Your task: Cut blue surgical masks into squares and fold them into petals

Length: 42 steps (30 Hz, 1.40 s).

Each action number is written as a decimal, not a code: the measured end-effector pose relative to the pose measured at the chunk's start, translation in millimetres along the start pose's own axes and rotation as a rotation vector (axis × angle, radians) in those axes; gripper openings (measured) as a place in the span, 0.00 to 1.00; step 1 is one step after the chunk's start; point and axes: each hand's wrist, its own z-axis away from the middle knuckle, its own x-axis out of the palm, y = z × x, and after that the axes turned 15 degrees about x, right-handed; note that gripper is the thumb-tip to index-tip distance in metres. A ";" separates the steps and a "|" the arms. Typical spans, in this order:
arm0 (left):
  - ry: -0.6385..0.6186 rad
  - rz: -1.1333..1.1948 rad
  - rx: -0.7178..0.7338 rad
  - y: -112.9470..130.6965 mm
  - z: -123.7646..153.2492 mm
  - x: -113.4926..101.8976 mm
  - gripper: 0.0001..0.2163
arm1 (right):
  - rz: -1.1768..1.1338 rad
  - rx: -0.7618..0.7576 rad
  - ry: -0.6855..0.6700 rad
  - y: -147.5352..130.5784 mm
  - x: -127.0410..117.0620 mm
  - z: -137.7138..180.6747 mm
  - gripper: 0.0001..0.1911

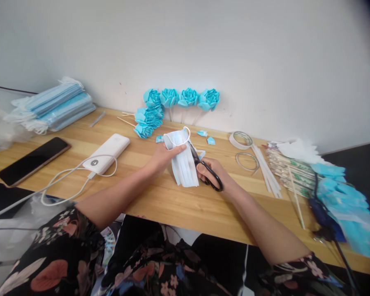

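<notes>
My left hand (pixel 164 158) grips a light blue face mask (pixel 182 163) above the wooden table (pixel 160 197), fingers wrapped over its top. My right hand (pixel 214 172) holds black-handled scissors (pixel 206 167), the blades reaching up along the mask's right edge. The mask's white ear loop (pixel 185 132) curls up at the top. Behind them, several blue flowers (pixel 169 102) made from masks lean against the white wall on thin sticks.
A stack of blue masks (pixel 54 106) lies at the far left, with a black phone (pixel 33 160) and a white power bank (pixel 106 153) with cable. Two tape rolls (pixel 242 139), white strips, wrapped sticks (pixel 288 169) and blue mask scraps (pixel 345 201) lie to the right.
</notes>
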 end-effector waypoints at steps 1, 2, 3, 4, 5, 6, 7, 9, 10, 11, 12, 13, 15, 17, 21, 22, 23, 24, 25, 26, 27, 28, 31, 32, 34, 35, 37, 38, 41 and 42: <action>0.000 -0.002 0.000 0.1 0.2 0.1 0.18 | -0.001 0.003 -0.001 -0.2 0.3 0.1 0.34; 0.001 -0.001 0.000 0.0 0.3 0.2 0.18 | 0.000 0.005 0.001 -0.5 0.5 0.3 0.34; 0.001 0.001 0.001 -0.4 0.3 0.2 0.18 | 0.003 0.007 0.006 -0.7 0.8 0.7 0.34; -0.001 0.006 0.001 -1.0 0.2 0.1 0.18 | 0.008 0.006 0.014 -1.1 1.0 1.3 0.33; -0.003 0.012 0.002 -1.9 0.1 0.0 0.18 | 0.014 0.002 0.024 -1.4 1.2 2.1 0.32; -0.003 0.020 0.003 -2.9 -0.1 -0.1 0.18 | 0.019 -0.001 0.034 -1.6 1.3 2.8 0.31; 0.001 0.030 0.005 -3.9 -0.4 -0.3 0.18 | 0.019 -0.002 0.045 -1.7 1.5 3.4 0.30; 0.003 0.046 0.008 -5.6 -0.8 -0.5 0.18 | 0.017 0.004 0.057 -1.3 1.8 3.9 0.28; 0.001 0.046 0.011 -6.0 -1.1 -0.7 0.19 | 0.020 0.009 0.059 -0.7 2.0 3.6 0.26; -0.004 0.038 0.016 -6.1 -1.2 -0.8 0.19 | 0.026 0.012 0.062 0.1 2.2 2.9 0.26; -0.010 0.024 0.023 -5.9 -1.3 -0.9 0.19 | 0.036 0.012 0.064 1.0 2.4 2.0 0.25; -0.016 0.008 0.029 -5.4 -1.4 -1.0 0.19 | 0.049 0.012 0.067 2.0 2.7 1.1 0.25; -0.020 -0.011 0.035 -4.2 -1.5 -1.3 0.19 | 0.060 0.019 0.074 3.5 3.3 -0.3 0.24; -0.019 -0.001 0.023 -3.6 -1.5 -1.9 0.19 | 0.046 0.042 0.079 4.3 3.9 -0.7 0.22; 0.037 0.047 0.001 -5.8 -1.8 -2.8 0.17 | 0.023 0.081 0.077 5.8 4.4 -0.9 0.21; 0.061 0.059 0.002 -6.5 -1.9 -2.7 0.17 | 0.024 0.083 0.072 6.8 4.4 -1.6 0.20; 0.089 0.067 0.003 -7.0 -1.9 -2.5 0.17 | 0.022 0.086 0.065 7.9 4.2 -2.7 0.20; 0.111 0.072 0.000 -7.0 -1.9 -2.2 0.18 | 0.017 0.091 0.059 9.2 4.1 -4.1 0.20; 0.123 0.074 -0.010 -6.5 -1.9 -1.9 0.19 | 0.010 0.096 0.052 10.4 4.0 -5.5 0.20; 0.122 0.076 -0.026 -5.5 -1.9 -1.6 0.20 | 0.002 0.100 0.048 11.4 3.9 -6.8 0.20; 0.111 0.075 -0.042 -4.1 -2.0 -1.5 0.21 | -0.006 0.108 0.044 12.1 3.9 -7.8 0.19; 0.092 0.070 -0.055 -2.5 -2.2 -1.7 0.22 | -0.013 0.115 0.041 12.3 4.0 -8.4 0.19; 0.053 -0.001 -0.015 2.3 -3.8 -4.4 0.20 | -0.015 0.125 0.041 11.0 4.6 -7.8 0.20; 0.052 -0.038 0.028 3.5 -4.8 -5.9 0.20 | -0.014 0.124 0.042 10.0 4.8 -7.1 0.20; 0.064 -0.109 0.124 5.3 -7.4 -9.4 0.21 | -0.009 0.117 0.042 7.9 5.2 -5.5 0.20; 0.076 -0.138 0.162 6.1 -8.8 -11.1 0.22 | -0.006 0.120 0.041 6.9 5.3 -4.9 0.20; 0.101 -0.174 0.200 7.7 -11.7 -14.1 0.23 | 0.003 0.135 0.034 5.4 5.5 -4.3 0.20; 0.110 -0.180 0.210 8.7 -13.1 -15.3 0.22 | 0.008 0.143 0.028 4.9 5.6 -4.2 0.21; 0.121 -0.165 0.222 12.7 -16.9 -18.6 0.12 | 0.007 0.140 0.006 4.8 6.0 -4.8 0.22; 0.128 -0.158 0.215 14.1 -18.2 -19.8 0.09 | 0.003 0.133 0.003 4.9 6.3 -5.1 0.22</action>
